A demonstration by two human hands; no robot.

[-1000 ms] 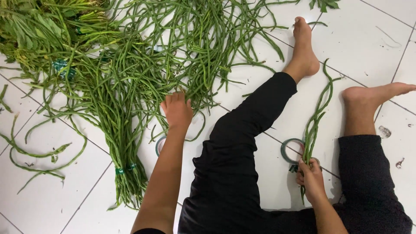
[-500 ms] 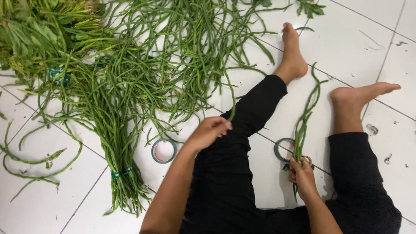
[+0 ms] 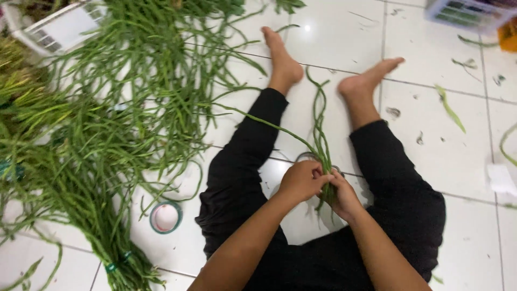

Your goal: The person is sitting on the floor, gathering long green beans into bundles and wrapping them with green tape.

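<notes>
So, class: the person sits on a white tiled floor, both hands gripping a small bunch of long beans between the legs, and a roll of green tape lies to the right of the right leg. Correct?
Not quite. The roll of green tape lies to the left of the left leg, beside the bean pile, as the head view shows. The rest stands: both the left hand and right hand grip the small bunch of long beans.

You see green long beans against black trousers; beside the trousers, a green-rimmed tape roll with pale centre on glossy white floor tiles.
</notes>
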